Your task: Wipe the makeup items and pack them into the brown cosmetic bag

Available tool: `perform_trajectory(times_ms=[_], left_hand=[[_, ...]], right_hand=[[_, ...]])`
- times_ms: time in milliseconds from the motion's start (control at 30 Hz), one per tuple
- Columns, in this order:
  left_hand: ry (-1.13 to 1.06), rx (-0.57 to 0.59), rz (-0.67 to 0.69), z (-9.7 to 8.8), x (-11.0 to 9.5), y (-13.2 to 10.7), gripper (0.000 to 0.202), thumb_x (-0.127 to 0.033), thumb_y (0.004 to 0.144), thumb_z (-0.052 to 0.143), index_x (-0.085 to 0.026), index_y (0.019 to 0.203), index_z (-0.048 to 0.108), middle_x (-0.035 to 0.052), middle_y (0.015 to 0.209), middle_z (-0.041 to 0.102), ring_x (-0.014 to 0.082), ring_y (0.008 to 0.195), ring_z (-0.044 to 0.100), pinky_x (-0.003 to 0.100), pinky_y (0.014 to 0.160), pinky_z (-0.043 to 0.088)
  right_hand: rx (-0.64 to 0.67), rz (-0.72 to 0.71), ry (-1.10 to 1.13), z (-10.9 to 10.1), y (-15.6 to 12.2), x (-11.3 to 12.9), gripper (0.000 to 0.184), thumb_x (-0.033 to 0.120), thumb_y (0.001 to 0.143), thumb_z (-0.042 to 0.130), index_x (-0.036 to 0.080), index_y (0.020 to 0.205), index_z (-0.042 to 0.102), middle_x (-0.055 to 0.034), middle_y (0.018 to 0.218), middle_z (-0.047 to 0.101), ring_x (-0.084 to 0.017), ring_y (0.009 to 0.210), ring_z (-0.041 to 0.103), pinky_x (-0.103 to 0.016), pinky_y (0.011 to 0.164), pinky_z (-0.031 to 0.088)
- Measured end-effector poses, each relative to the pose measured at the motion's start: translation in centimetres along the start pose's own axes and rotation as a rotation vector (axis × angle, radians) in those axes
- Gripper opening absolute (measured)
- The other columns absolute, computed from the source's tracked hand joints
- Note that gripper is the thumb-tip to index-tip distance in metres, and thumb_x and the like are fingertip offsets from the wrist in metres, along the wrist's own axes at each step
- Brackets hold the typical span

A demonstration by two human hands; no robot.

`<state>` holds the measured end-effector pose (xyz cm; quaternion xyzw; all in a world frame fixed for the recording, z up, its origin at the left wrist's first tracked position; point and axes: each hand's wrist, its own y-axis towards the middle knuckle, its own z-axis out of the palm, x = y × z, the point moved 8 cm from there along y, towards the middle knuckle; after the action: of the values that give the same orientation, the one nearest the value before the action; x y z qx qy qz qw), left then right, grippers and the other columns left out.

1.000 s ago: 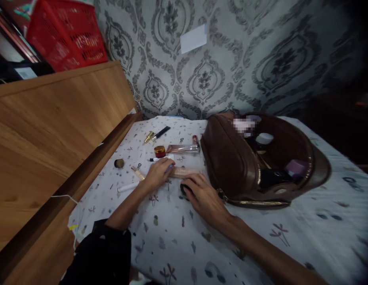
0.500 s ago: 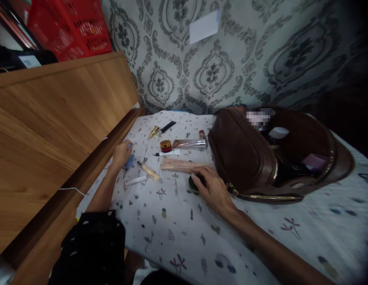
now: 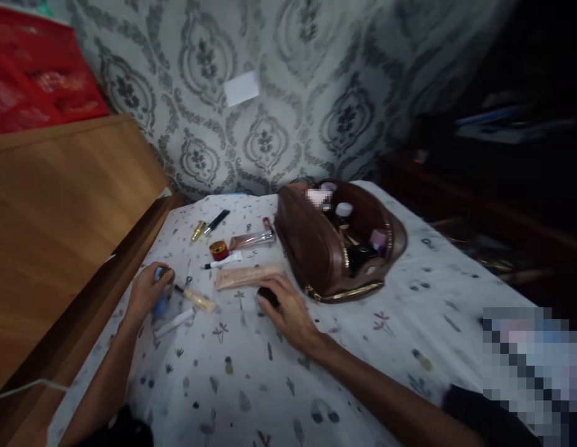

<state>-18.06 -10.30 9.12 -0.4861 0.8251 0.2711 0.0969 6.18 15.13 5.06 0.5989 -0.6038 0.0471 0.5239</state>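
My left hand [image 3: 146, 290] is closed around a light-blue item [image 3: 159, 305], partly covered by the fingers and blurred. Beside it lie a cream-coloured tube [image 3: 199, 300] with a thin dark tip and a white tube [image 3: 174, 323]. My right hand [image 3: 290, 313] has its thumb and fingers around a small dark round container [image 3: 268, 297] at the cloth. Just beyond those fingers is a long peach squeeze tube [image 3: 246, 277]. Farther back are a red jar with a gold lid [image 3: 218, 251], a slim white tube with a black cap [image 3: 223, 260] and a pinkish tube with a silver cap [image 3: 251, 239].
An open brown cosmetic bag [image 3: 309, 248] with bottles inside stands right of the tubes. A gold lipstick [image 3: 199, 231] and a black tube [image 3: 217, 221] lie at the back. A wooden panel [image 3: 69, 211] borders the left; patterned wallpaper [image 3: 264, 139] rises behind.
The view has swung right, so everything appears farther left. The dark container looks more tilted under my right fingers. The blue item shows more clearly in my left hand.
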Motion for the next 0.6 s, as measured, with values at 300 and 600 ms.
perform_trajectory(times_ms=[300,600], left_hand=[[-0.534,0.430,0.235,6.6,-20.6,-7.1,0.031,-0.052,0.086,0.056,-0.024,0.097,0.064,0.0042,0.096,0.070,0.0235,0.091,0.065,0.034,0.083,0.053],[-0.347,0.491,0.430,11.9,-23.4,-10.4,0.027,-0.043,0.094,0.048,-0.034,0.114,0.063,0.0052,0.109,0.074,0.0250,0.101,0.070,0.037,0.083,0.057]], right_hand=[[0.071,-0.015,0.006,-2.2,-1.9,2.0,0.067,0.024,0.086,0.069,0.022,0.147,0.040,-0.0127,0.132,0.060,-0.028,0.123,0.055,-0.049,0.105,0.047],[0.111,0.308,0.028,-5.2,-5.3,-0.5,0.057,0.008,0.077,0.066,0.022,0.131,0.055,-0.0099,0.120,0.064,-0.027,0.112,0.058,-0.047,0.099,0.050]])
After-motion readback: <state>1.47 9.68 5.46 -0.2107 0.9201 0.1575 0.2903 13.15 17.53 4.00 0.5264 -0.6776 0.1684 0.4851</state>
